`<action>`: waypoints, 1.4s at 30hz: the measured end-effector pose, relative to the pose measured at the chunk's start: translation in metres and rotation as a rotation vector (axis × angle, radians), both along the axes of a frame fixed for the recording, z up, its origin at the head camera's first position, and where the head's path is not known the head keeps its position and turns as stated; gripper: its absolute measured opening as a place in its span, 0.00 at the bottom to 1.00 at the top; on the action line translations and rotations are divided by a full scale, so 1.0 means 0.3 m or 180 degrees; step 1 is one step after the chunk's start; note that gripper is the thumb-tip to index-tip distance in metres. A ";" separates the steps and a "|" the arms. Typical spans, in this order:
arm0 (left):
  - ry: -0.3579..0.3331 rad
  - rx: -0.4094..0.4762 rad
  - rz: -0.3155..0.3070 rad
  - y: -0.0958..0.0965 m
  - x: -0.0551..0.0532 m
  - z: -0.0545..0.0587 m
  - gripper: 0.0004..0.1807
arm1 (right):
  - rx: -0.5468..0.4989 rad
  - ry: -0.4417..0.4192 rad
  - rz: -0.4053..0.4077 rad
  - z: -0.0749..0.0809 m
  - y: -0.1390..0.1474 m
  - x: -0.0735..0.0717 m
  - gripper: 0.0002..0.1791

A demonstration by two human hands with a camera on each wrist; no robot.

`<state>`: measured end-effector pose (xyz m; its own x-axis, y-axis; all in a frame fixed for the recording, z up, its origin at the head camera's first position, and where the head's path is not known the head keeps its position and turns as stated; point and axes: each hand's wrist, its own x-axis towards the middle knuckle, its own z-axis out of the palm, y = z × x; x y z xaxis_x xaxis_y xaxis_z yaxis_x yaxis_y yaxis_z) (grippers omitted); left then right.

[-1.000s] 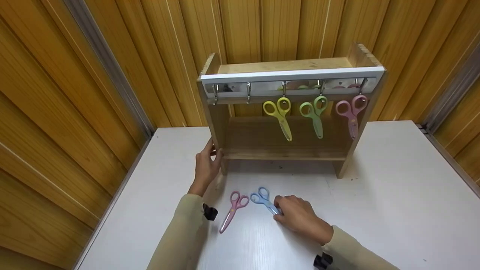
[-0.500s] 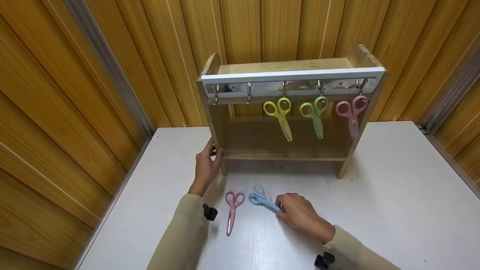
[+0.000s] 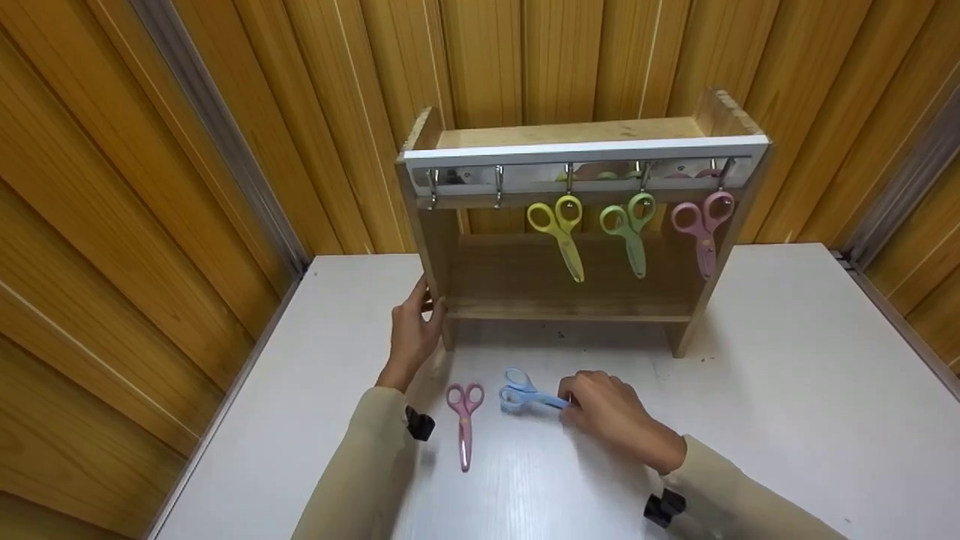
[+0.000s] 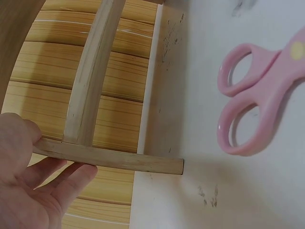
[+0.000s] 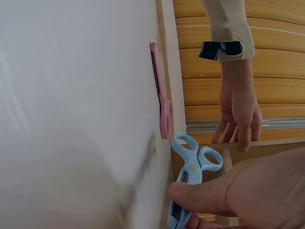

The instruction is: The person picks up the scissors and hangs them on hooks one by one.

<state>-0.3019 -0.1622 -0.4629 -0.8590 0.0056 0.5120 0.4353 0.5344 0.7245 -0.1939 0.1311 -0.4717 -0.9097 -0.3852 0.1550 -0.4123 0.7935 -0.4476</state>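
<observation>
My right hand (image 3: pixel 611 409) pinches blue scissors (image 3: pixel 525 394) by the blade end; the handle loops point left, and the right wrist view shows thumb and fingers on the blades (image 5: pixel 178 205). On the white table, just left of them, lie pink scissors (image 3: pixel 465 427) with their loops toward the rack. My left hand (image 3: pixel 412 334) grips the left side panel of a wooden rack (image 3: pixel 570 307), thumb on one face and fingers on the other in the left wrist view. From the rack's hooks hang yellow scissors (image 3: pixel 559 232), green scissors (image 3: pixel 631 232) and another pink pair (image 3: pixel 705 229).
Two hooks at the left of the rail, a left hook (image 3: pixel 432 187) and a second hook (image 3: pixel 499 186), carry nothing. Wood-patterned walls (image 3: pixel 187 225) stand behind and beside the white table (image 3: pixel 787 420).
The blue scissors have turned in my right hand and shifted slightly right, coming up off the table. The loose pink scissors have swung round to lie straighter. My left hand stays put.
</observation>
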 end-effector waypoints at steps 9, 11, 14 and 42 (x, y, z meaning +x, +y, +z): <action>0.0036 -0.0021 -0.0005 -0.002 -0.003 -0.004 0.31 | -0.0034 0.0179 -0.0008 0.098 -0.001 -0.010 0.07; 0.0013 -0.0011 -0.0002 0.000 -0.003 -0.005 0.31 | -0.0101 0.0240 0.0019 0.118 -0.001 -0.013 0.07; -0.0018 -0.0004 -0.0006 0.002 -0.004 -0.005 0.31 | -0.0233 0.0349 0.0073 0.150 0.000 -0.019 0.06; -0.0017 -0.0017 0.0005 0.004 0.000 -0.004 0.31 | -0.1907 0.0944 -0.0019 0.361 -0.119 -0.101 0.06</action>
